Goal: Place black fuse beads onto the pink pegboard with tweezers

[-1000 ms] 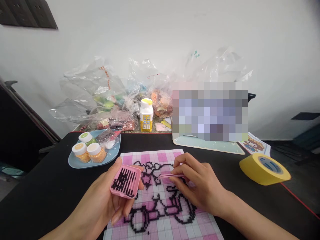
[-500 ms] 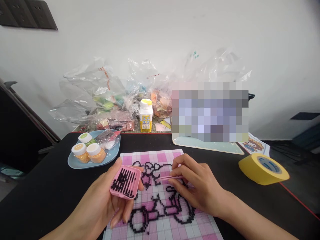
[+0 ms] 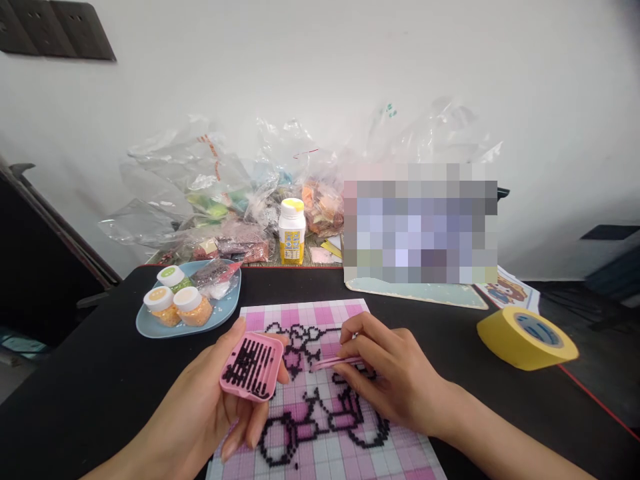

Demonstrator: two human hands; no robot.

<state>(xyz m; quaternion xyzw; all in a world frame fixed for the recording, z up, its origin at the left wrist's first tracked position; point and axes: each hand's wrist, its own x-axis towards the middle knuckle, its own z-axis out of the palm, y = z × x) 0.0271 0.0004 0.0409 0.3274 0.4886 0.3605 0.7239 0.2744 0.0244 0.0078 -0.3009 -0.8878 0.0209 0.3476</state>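
Observation:
My left hand is closed around a small pink tray, tilted toward me, with rows of black beads in its grooves. Pinched between the fingers and thumb of my right hand are pink tweezers, their tips pointing left, low over a pegboard. Whether the tips touch the board or grip a bead is too small to tell. Black beads form an outline with round shapes on the pink-and-white checked board. My right hand covers part of its right side.
On the left, a blue plate carries lidded jars of beads and a clear bag. A white and yellow bottle stands behind the board, before plastic bags. A roll of yellow tape lies right. A blurred patch hides the back right.
My right hand and the tweezers have shifted slightly left and toward me over the board. My left hand and the bead tray are almost still.

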